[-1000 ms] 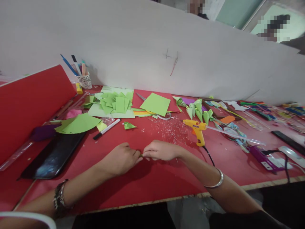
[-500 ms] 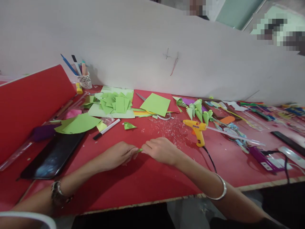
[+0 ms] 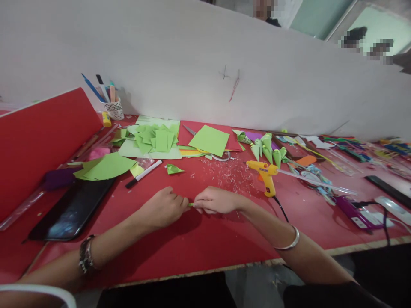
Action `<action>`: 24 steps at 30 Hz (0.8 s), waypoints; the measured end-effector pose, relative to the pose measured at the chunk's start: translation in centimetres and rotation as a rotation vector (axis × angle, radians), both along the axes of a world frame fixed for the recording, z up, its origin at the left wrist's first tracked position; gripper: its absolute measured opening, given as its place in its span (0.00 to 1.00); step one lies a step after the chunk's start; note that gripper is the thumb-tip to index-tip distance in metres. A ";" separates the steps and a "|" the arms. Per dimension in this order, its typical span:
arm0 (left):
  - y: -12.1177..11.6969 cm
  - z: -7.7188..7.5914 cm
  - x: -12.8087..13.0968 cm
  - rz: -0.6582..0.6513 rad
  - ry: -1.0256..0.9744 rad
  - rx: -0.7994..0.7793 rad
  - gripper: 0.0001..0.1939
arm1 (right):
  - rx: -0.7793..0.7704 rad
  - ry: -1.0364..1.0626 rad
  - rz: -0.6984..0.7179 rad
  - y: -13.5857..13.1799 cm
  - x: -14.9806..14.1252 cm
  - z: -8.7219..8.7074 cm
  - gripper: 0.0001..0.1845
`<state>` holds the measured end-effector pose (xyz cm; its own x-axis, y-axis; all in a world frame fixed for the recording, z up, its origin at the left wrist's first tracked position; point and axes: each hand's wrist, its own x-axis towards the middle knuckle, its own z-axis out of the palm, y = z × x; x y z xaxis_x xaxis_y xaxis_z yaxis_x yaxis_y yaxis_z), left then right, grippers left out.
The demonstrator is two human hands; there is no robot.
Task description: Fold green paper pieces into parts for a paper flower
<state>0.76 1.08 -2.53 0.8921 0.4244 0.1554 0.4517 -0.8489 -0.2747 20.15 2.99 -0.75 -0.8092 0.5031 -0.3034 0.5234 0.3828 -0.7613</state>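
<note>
Between my two hands, just above the red tabletop [image 3: 192, 252], a small piece of green paper [image 3: 190, 205] shows as a thin sliver; the fingers hide most of it. My left hand [image 3: 167, 207] is closed on its left end, knuckles up. From the right, my right hand [image 3: 216, 200] pinches the other end with its fingertips. A small folded green paper piece [image 3: 174, 169] lies on the table beyond my hands. Farther back sits a pile of cut green paper pieces [image 3: 154, 139], with a green paper square [image 3: 210, 140] to its right.
A yellow glue gun [image 3: 267, 175] with a black cord lies to the right, near paper scraps and several green paper cones [image 3: 265, 145]. On the left are a black phone [image 3: 72, 211], green paper sheets [image 3: 109, 166] and a marker [image 3: 144, 174]. A pen cup [image 3: 114, 109] stands behind.
My left hand has rolled over so its knuckles now face up, and my right hand has turned too, its fingers straighter. The green paper piece stays between them.
</note>
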 end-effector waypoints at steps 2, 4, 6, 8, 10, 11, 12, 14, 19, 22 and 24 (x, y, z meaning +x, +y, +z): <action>0.0 0.0 0.0 -0.030 -0.001 0.041 0.16 | -0.192 0.052 -0.033 0.3 0.2 -0.3 0.17; 0.0 0.0 -0.1 -0.035 -0.012 0.070 0.16 | -0.308 0.093 -0.063 0.4 0.3 -0.5 0.17; 0.0 -0.1 -0.2 -0.036 -0.022 0.101 0.16 | -0.403 0.116 -0.091 0.4 0.2 -0.7 0.17; 0.0 -0.2 -0.4 -0.058 -0.034 0.142 0.16 | -0.481 0.133 -0.120 0.3 0.1 -0.9 0.17; 0.1 -0.2 -0.6 -0.089 -0.045 0.178 0.16 | -0.541 0.150 -0.156 0.1 0.0 -1.0 0.17; 0.2 -0.3 -0.7 -0.099 -0.047 0.186 0.15 | -0.568 0.159 -0.175 0.0 -0.1 -1.1 0.17; 0.3 -0.3 -0.9 -0.108 -0.046 0.186 0.15 | -0.594 0.169 -0.193 0.0 -0.2 -1.2 0.17; 0.6 -0.3 -1.2 -0.119 -0.030 0.173 0.13 | -0.633 0.181 -0.205 -0.1 -0.3 -1.4 0.17; 1.1 -0.7 -1.8 -0.088 0.005 0.184 0.11 | -0.498 0.155 -0.185 -0.1 -0.4 -1.2 0.17; 1.4 -1.0 -1.9 -0.010 -0.007 0.143 0.11 | -0.223 0.116 -0.258 -0.3 -0.5 -0.6 0.13; 1.5 -1.1 -1.9 0.028 -0.020 0.100 0.11 | -0.022 0.093 -0.273 -0.5 -0.5 0.0 0.11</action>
